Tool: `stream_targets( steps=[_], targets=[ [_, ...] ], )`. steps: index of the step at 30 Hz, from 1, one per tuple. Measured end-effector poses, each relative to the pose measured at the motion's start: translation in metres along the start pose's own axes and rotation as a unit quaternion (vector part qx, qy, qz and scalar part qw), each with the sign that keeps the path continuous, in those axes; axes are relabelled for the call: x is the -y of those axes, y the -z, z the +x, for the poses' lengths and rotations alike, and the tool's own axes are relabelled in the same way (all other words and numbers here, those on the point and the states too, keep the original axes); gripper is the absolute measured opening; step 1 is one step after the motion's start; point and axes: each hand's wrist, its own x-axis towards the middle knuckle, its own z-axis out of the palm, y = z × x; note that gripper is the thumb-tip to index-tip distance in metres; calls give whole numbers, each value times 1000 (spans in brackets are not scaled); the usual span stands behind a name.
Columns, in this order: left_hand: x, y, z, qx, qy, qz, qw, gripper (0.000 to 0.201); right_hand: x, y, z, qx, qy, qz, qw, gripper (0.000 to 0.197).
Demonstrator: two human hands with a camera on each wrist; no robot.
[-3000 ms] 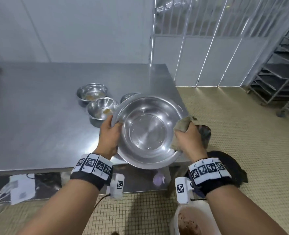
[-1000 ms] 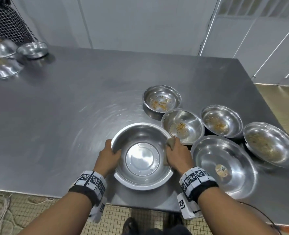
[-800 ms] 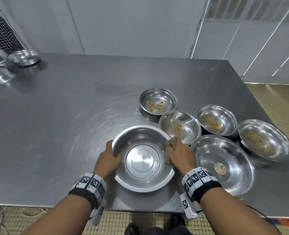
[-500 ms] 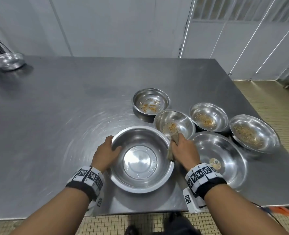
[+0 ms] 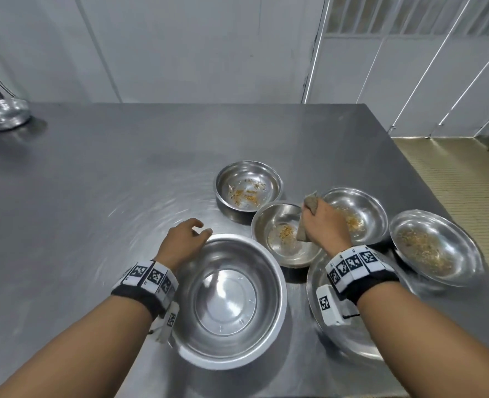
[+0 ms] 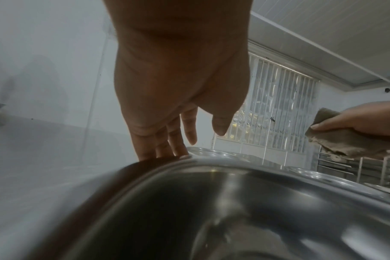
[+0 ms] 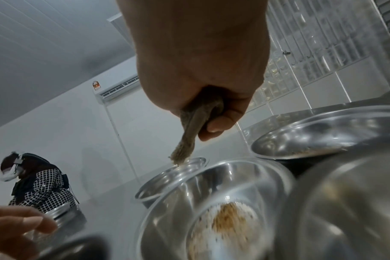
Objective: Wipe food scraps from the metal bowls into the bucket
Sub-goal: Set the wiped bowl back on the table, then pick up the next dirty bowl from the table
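A large clean metal bowl stands at the table's near edge. My left hand hovers just past its far-left rim, fingers relaxed and holding nothing; in the left wrist view the fingers point down behind that rim. My right hand grips a crumpled brown cloth above a small bowl with orange-brown scraps in its bottom. In the right wrist view the cloth hangs from my fist over this bowl. No bucket is in view.
Three more bowls with scraps crowd the table's right side. A wide shallow bowl lies under my right wrist. Another bowl sits far left. A person stands beyond the table.
Both hands have let go of the large bowl, now set down. My right hand has carried the cloth up and right over the small bowl. My left hand has lifted off the rim and opened.
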Motion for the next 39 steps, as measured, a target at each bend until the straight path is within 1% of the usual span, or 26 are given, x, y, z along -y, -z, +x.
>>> stream_targets(
  steps=[6, 10, 13, 15, 18, 20, 22, 23, 25, 27, 30, 33, 37, 39],
  targets=[
    [-36, -9, 52, -4, 16, 20, 1000, 47, 14, 0, 84, 34, 37, -16, 999, 32],
    [-52, -17, 97, 1, 49, 21, 999, 56, 12, -20, 144, 65, 43, -25, 997, 32],
    [-57, -27, 127, 11, 76, 5, 997, 60, 6, -43, 184, 85, 44, -44, 994, 41],
    [-59, -34, 143, 10, 100, -25, 995, 53, 2, -58, 204, 113, 46, -67, 990, 44],
    [-60, -44, 161, 11, 139, -78, 987, 31, -1, -73, 222, 161, 47, -77, 983, 44],
    [-59, -48, 169, 13, 159, -102, 982, 30, 0, -76, 227, 176, 44, -63, 981, 45],
    [-59, -49, 172, 10, 167, -116, 979, 36, 2, -77, 228, 183, 28, -37, 982, 40],
    [-60, -49, 173, 7, 169, -122, 978, 38, 3, -76, 228, 181, 24, -22, 983, 38],
    [-63, -44, 173, -5, 161, -137, 977, 40, 7, -72, 227, 163, 17, 8, 986, 44],
    [-67, -35, 171, -21, 137, -151, 979, 41, 14, -62, 223, 142, 14, 31, 989, 46],
    [-77, -16, 164, -58, 89, -175, 979, 39, 31, -40, 213, 105, 38, 44, 993, 36],
    [-94, 3, 148, -99, 42, -196, 975, 37, 51, -19, 201, 52, 63, 75, 994, 33],
    [-111, 23, 114, -160, -12, -221, 962, 26, 69, 6, 163, -13, 88, 147, 985, 25],
    [-115, 28, 92, -179, -39, -242, 953, 21, 71, 17, 136, -36, 99, 180, 978, 30]
  ],
)
